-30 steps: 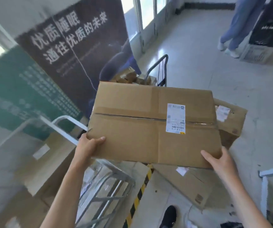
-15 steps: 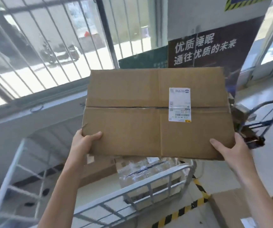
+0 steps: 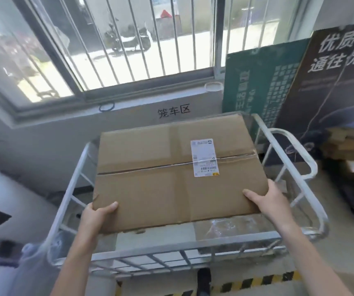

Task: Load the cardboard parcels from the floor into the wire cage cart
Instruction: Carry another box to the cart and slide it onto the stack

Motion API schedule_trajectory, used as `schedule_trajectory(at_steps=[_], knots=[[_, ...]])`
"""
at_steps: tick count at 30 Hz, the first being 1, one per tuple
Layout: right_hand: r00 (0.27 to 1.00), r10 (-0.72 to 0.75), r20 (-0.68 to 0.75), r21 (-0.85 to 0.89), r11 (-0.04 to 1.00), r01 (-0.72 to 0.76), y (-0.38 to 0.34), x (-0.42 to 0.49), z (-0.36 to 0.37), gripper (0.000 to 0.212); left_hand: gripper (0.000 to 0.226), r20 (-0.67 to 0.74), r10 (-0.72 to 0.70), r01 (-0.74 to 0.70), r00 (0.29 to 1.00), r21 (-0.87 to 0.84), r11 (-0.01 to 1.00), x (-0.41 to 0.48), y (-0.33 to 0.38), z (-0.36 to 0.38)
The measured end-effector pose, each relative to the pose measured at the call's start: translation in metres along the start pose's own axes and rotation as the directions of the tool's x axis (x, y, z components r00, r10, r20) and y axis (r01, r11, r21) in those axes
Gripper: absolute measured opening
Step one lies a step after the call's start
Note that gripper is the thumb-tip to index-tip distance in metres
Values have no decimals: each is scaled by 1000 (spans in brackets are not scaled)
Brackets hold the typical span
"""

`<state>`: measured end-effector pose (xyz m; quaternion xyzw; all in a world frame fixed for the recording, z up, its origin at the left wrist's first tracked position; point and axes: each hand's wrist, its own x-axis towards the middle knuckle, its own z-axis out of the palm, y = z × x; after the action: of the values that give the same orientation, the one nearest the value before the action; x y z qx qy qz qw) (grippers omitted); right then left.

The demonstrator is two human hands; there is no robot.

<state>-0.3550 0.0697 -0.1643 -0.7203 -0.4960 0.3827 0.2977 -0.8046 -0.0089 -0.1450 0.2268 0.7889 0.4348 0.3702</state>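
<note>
I hold a large flat cardboard parcel [image 3: 157,182] with a white shipping label [image 3: 204,157] over the open top of the white wire cage cart [image 3: 184,249]. My left hand [image 3: 96,217] grips its near left corner, thumb on top. Gripping the near right corner is my right hand [image 3: 267,201], thumb also on top. The parcel is level and spans most of the cart's width. Under it, inside the cart, lies another parcel wrapped in clear tape [image 3: 231,227]; most of the cart's inside is hidden.
The cart stands against a wall below a barred window [image 3: 129,43]. A green board [image 3: 261,82] and a dark poster [image 3: 332,86] lean at the right. A pile of cardboard boxes [image 3: 351,150] lies on the floor beyond the cart's right side. Yellow-black floor tape [image 3: 255,282] runs by my feet.
I turned left from the floor pile to face the cart. The parcel came down from chest height to just above the cart's top rails, still held at both near corners.
</note>
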Motion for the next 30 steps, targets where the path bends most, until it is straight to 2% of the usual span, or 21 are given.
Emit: schedule_trajectory(at_steps=[5, 9, 11, 15, 19, 22, 24, 30], knots=[[988, 103, 118, 31, 994, -108, 10, 44, 104, 51, 64, -57, -153, 156, 987, 66, 986, 70, -24, -26], [930, 251, 268, 12, 964, -264, 43, 67, 193, 57, 43, -130, -198, 218, 972, 161, 963, 131, -51, -32], [904, 305, 301, -17, 949, -315, 62, 71, 231, 60, 42, -140, -219, 246, 966, 219, 944, 162, -76, -34], [870, 363, 333, -132, 932, -338, 96, 88, 292, 60, 40, -123, -319, 342, 940, 300, 891, 210, -133, -33], [848, 397, 351, -214, 916, -340, 130, 111, 346, 58, 49, -116, -388, 403, 914, 363, 840, 253, -194, -28], [826, 423, 374, -260, 902, -344, 162, 124, 383, 58, 27, -121, -434, 447, 893, 349, 824, 293, -240, -17], [818, 446, 362, -286, 889, -358, 186, 133, 401, 55, 20, -108, -447, 453, 888, 375, 809, 320, -269, -3], [829, 486, 278, -345, 856, -386, 236, 151, 422, 52, 26, -19, -529, 483, 848, 437, 759, 353, -347, 36]])
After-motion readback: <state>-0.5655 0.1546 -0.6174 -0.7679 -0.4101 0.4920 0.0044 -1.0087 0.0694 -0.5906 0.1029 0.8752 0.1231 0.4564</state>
